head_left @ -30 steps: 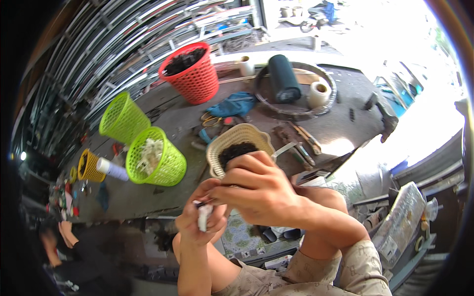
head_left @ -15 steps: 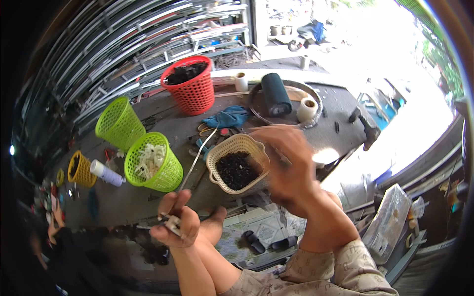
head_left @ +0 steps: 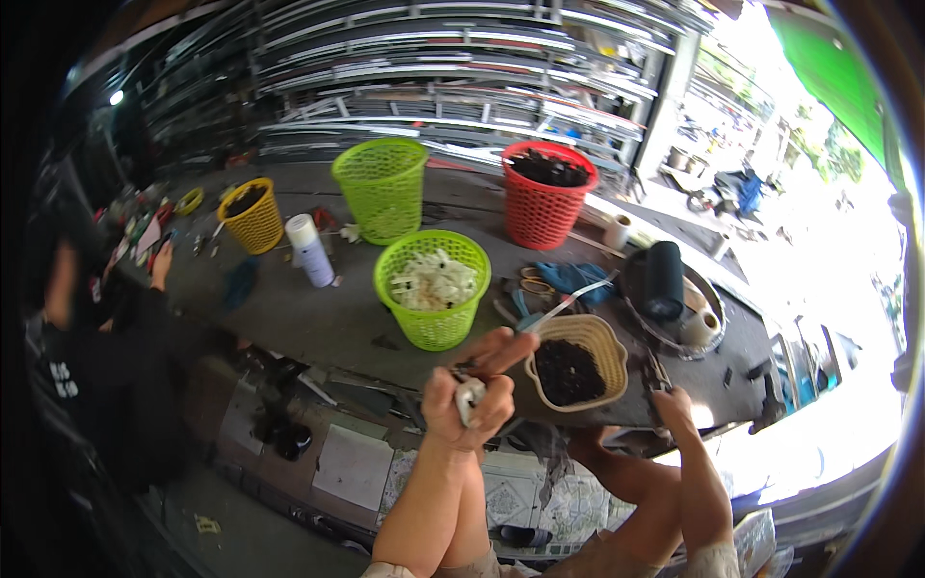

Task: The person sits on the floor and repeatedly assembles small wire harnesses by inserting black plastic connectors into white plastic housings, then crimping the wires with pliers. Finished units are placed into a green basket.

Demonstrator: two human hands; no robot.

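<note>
Fingers of left hand [head_left: 455, 416] clamped on small white piece [head_left: 470, 397]; slim pale strip [head_left: 573, 302] runs out past its fingertips, away and to the right. Cream basket [head_left: 609, 353] of black bits [head_left: 568, 374] sits just right of that hand, green basket [head_left: 438, 329] of white pieces [head_left: 436, 280] just beyond it. Right hand [head_left: 677, 407] is by dark tools [head_left: 655, 372] on tabletop [head_left: 323, 313]; can't tell if it's gripping.

White characters [head_left: 64, 380] are showing in two short rows on a black shirt [head_left: 125, 395] at the left. On the can [head_left: 310, 254], any print is coming out too blurred to read.
</note>
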